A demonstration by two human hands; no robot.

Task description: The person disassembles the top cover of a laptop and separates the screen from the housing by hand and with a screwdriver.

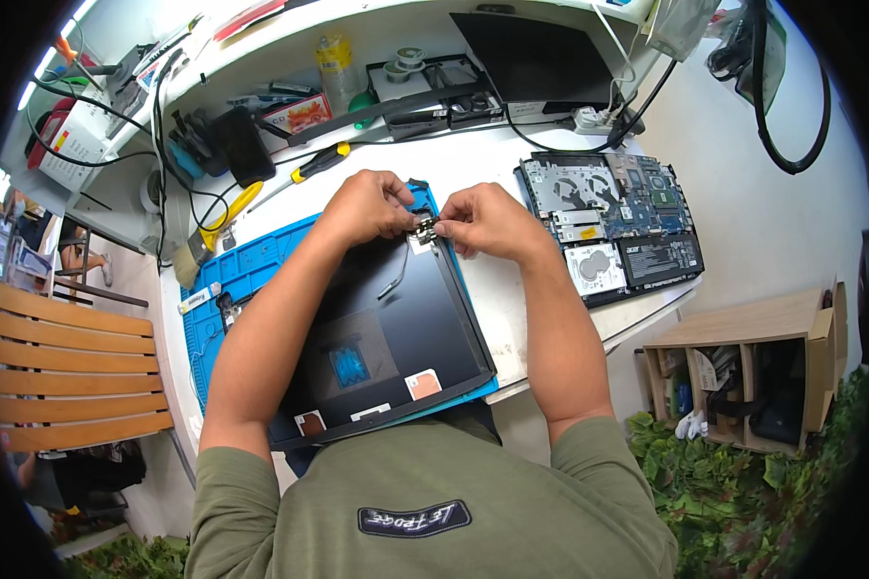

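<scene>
A dark laptop lid panel (410, 318) lies on a blue repair mat (251, 253) in front of me. At its far right corner is a small metal laptop hinge (426, 230). My left hand (369, 206) pinches the hinge from the left, fingertips curled. From the right, my right hand (490, 222) closes its thumb and fingers on the same piece. The fingers partly hide it. A thin cable (398, 278) trails from near the hinge across the panel and ends in a small connector. Square stickers (423, 385) mark the panel's near edge.
An opened laptop base (613, 227) with bare circuit board and battery sits at the right. Beyond the mat lie a yellow-black screwdriver (321, 162), a brush (195, 256) and a black phone (241, 147). A dark monitor (534, 60) stands behind; a slatted wooden chair (72, 367) is at left.
</scene>
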